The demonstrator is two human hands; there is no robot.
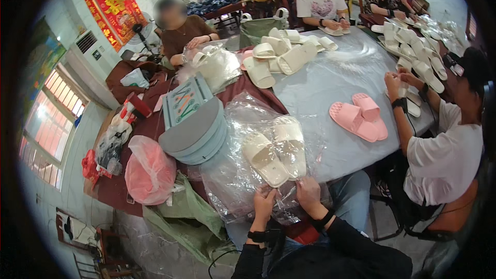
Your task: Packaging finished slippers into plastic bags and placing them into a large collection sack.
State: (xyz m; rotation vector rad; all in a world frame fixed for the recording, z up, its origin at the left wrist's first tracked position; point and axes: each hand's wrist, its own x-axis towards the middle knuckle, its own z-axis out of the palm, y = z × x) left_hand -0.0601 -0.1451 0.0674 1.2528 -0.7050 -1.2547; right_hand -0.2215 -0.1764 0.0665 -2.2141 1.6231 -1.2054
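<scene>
A pair of cream slide slippers (pixel 266 158) lies side by side with the heels toward me, among sheets of clear plastic bag (pixel 225 163) at the table's near edge. Whether the slippers are inside the bag or on top of it, I cannot tell. Just below the left slipper's heel, my left hand (pixel 264 202) is closed, pinching the plastic. My right hand (pixel 310 196) has its fingers bent at the heel of the other slipper, gripping the bag's near edge. Some fingertips are hidden by glare and folds.
Pink slippers (pixel 360 117) lie right of centre, and a pile of cream slippers (pixel 281 51) sits farther back. A grey-blue folding stool or case (pixel 196 132) and a pink plastic bag (pixel 150 169) stand at left. A co-worker (pixel 439 139) sits close on the right.
</scene>
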